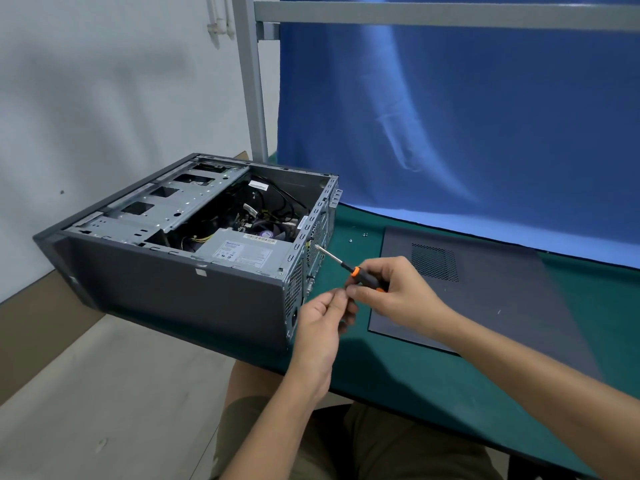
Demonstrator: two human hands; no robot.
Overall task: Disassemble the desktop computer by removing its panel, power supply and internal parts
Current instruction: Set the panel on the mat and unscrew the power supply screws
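Lying on its side at the left end of the green counter (433,368), the desktop computer case (180,251) is showing its open interior upward, its near left corner overhanging the counter edge above the floor. Inside, the drive cage (156,209) is sitting along the far left, dark cables (277,199) are running through the middle, and the grey power supply (242,252) is sitting in the near right corner against the perforated rear wall. Just right of that rear wall, the left hand (322,327) is curling nearly closed, its thumb and forefinger pinched together at the butt of the screwdriver (346,268); whether they are actually gripping it cannot be told. The right hand (391,292) is closing around the black and orange handle, holding the tool tilted so its metal tip is reaching the case's rear wall. Farther right, a few small screws (356,237) are lying loose on the counter, and the removed side panel (485,296) is lying flat, vent mesh upward, in front of a blue cloth backdrop (467,116).
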